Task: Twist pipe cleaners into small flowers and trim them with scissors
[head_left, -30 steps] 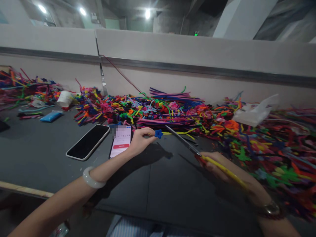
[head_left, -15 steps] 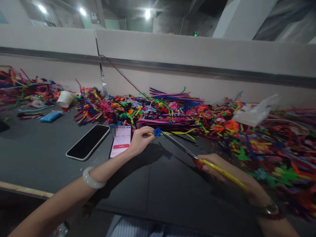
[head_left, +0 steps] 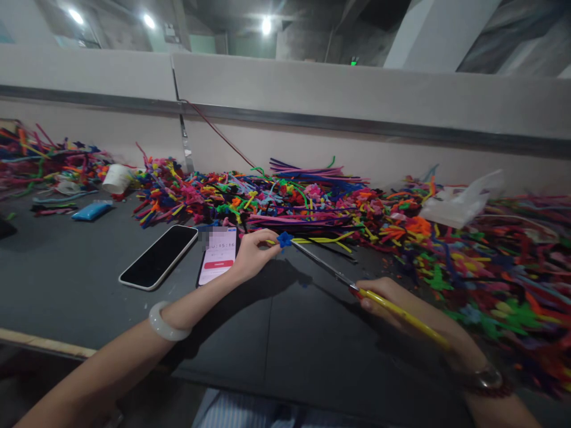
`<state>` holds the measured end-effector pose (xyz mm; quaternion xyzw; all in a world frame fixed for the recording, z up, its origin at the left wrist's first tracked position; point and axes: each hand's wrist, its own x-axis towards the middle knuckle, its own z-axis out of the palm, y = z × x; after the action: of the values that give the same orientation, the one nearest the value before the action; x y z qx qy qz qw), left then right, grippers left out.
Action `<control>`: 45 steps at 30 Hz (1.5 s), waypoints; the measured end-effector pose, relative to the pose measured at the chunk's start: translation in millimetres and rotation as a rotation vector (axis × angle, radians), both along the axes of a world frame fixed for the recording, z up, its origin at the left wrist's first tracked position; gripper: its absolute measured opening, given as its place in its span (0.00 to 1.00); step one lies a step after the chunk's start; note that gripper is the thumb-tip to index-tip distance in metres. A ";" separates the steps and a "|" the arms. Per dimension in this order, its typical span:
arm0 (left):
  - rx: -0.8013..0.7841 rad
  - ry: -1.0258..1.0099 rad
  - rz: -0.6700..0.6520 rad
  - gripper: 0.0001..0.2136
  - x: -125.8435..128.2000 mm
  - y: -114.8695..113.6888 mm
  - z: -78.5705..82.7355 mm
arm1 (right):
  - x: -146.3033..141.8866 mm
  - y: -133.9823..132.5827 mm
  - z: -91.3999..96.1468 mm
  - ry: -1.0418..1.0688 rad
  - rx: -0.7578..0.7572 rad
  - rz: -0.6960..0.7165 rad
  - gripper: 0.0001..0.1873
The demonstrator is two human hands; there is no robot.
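My left hand (head_left: 253, 254) pinches a small blue pipe-cleaner flower (head_left: 284, 239) just above the dark table (head_left: 80, 273). My right hand (head_left: 401, 309) grips yellow-handled scissors (head_left: 357, 285), whose steel blades reach left to the flower. A white bangle (head_left: 166, 321) sits on my left wrist and a watch (head_left: 485, 377) on my right. A big heap of coloured pipe cleaners (head_left: 339, 208) lies right behind both hands.
Two phones lie left of my left hand: a dark-screened one (head_left: 159, 256) and a lit one (head_left: 218, 254). A white plastic bag (head_left: 461, 202) rests on the heap at right. A white cup (head_left: 116, 178) and blue packet (head_left: 91, 210) sit far left. A wall backs the table.
The scissor blades have swung left and down until their tips meet the blue flower. My left hand has barely moved.
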<state>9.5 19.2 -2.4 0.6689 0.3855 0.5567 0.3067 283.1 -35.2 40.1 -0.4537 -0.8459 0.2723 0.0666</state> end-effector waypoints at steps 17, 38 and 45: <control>0.031 0.037 0.001 0.03 -0.2 -0.4 -1.0 | -4.2 0.5 2.4 -0.064 -0.038 -0.007 0.20; 0.022 0.035 0.034 0.04 -0.2 -1.0 -0.2 | -3.5 1.3 0.6 -0.068 -0.082 -0.008 0.20; 0.026 0.061 0.044 0.04 -0.1 -1.0 -0.5 | -2.5 2.6 -1.1 -0.086 -0.064 -0.010 0.20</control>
<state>9.3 18.2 -2.9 0.6808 0.4019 0.5476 0.2739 280.6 -32.7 39.0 -0.4710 -0.8366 0.2793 0.0169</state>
